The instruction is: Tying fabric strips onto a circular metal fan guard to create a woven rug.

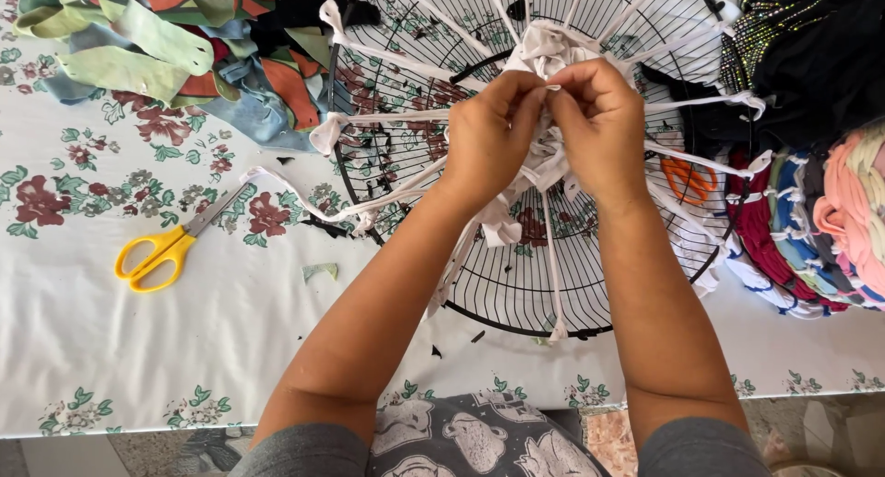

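Note:
A round black wire fan guard (516, 302) lies flat on the table. White fabric strips (387, 117) run from its rim to its centre like spokes. Over the centre, my left hand (489, 131) and my right hand (599, 117) meet, both pinching a bunch of white strips (544, 48) between their fingertips. More white strip ends hang loose under my hands.
Yellow-handled scissors (161, 254) lie at the left on the flowered white tablecloth (92, 348). A heap of coloured fabric scraps (175, 44) sits at the back left. Orange-handled scissors (687, 177) show under the guard. Braided fabric in several colours (830, 228) and dark cloth (811, 44) lie at the right.

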